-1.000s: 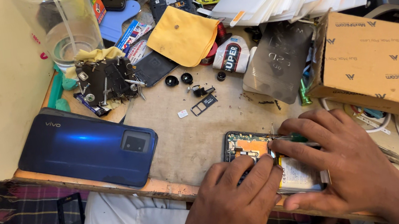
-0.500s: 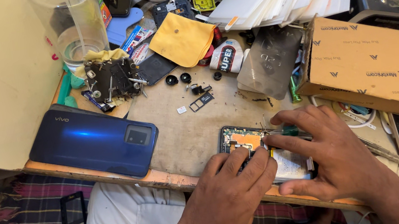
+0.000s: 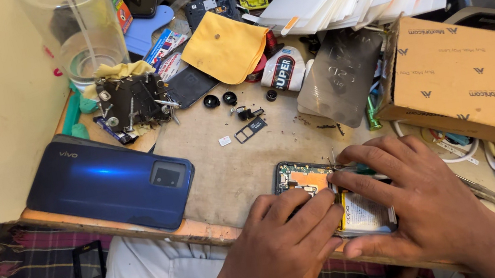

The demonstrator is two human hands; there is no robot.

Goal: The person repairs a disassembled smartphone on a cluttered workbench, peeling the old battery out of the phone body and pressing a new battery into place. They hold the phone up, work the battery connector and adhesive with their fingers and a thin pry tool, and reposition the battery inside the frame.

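At the front edge of the desk, toward its right end, an opened phone with exposed circuit board and battery is pinned flat by the left hand. A thin green-handled tool is pinched in the right hand. The tip is best kept low and steady, clear of the battery, with the phone braced.

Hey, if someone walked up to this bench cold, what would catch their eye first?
Probably the glossy blue phone back cover lying at the left edge of the workbench. Next, the left hand and right hand pressed together over the opened phone at the front edge, its circuit board and battery exposed. Behind them, a bright yellow cloth and a brown cardboard box on the right stand out.
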